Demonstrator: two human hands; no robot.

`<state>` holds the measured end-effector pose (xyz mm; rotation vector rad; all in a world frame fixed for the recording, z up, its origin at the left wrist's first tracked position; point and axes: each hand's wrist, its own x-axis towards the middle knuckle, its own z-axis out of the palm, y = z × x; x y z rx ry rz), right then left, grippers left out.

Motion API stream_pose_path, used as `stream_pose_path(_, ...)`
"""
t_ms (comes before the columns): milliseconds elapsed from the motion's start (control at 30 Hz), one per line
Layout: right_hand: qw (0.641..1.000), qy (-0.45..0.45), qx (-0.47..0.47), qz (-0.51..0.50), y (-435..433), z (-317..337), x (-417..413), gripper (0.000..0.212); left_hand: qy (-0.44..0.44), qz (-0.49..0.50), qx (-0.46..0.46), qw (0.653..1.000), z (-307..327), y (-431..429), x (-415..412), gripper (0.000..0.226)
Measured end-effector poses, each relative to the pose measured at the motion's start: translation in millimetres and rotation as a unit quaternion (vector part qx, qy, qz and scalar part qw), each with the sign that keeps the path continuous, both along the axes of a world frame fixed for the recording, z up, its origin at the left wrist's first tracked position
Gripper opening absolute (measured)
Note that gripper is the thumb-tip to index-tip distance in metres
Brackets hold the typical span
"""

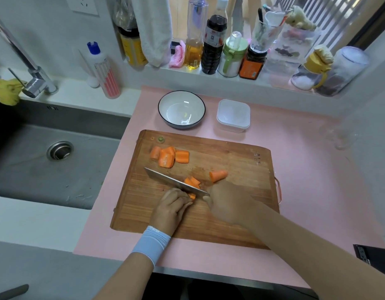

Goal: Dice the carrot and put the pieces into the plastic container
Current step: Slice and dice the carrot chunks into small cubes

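Head view. Left hand [172,204] on the cutting board [241,161], white wristband [151,243] at the wrist. Its fingers are curled, tips pressed down on a small carrot piece [192,196]; only an orange corner of that piece shows past the fingertips, so its long axis cannot be told.

Right hand [228,204], blurred, is closed round the handle of the knife [174,180]; the handle itself is hidden inside the grip. The blade's long axis runs diagonally, heel at the right fingers, tip pointing away and to the left. The blade lies just beyond the left knuckles, edge down at the held piece.

On the far side of the blade from the left fingertips, touching it: a few cut bits [192,181]. Just beyond the right knuckles lies the carrot tip [218,175], long axis roughly left to right, cut face toward the blade, narrow end pointing right.

Further out from the left fingers, past the knife tip: a cluster of larger chunks [169,156], touching one another.

Well beyond both hands, off the board on the pink mat [306,169]: the plastic container [233,114], open top up, with a bowl [181,109] beside it on the left.
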<state>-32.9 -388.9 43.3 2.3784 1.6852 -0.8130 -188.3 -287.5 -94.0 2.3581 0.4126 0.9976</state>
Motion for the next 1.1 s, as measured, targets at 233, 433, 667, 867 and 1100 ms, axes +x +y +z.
stream_pose_path(233,1.000,-0.001,-0.001,0.000,8.5,-8.5,-4.5,0.027,0.003,0.002,-0.007,1.000,-2.3,-1.3,0.0,0.004)
stream_pose_path(433,1.000,0.013,0.005,-0.003,2.0,-17.0,-0.6,0.033,0.008,-0.011,-0.002,1.000,-2.6,3.2,-1.7,0.004)
stream_pose_path(667,1.000,0.004,0.007,-0.009,-0.2,-28.4,0.2,0.031,0.008,-0.008,-0.002,1.000,-3.3,1.6,-1.1,0.004)
stream_pose_path(867,0.999,0.022,0.019,-0.031,3.5,-24.3,-2.2,0.030,0.018,-0.014,0.014,1.000,-2.1,0.6,-1.2,0.004)
stream_pose_path(1100,0.998,0.018,0.041,-0.041,-1.0,-19.1,-5.6,0.033,0.044,0.006,0.008,0.999,-0.7,-0.5,-2.0,0.005)
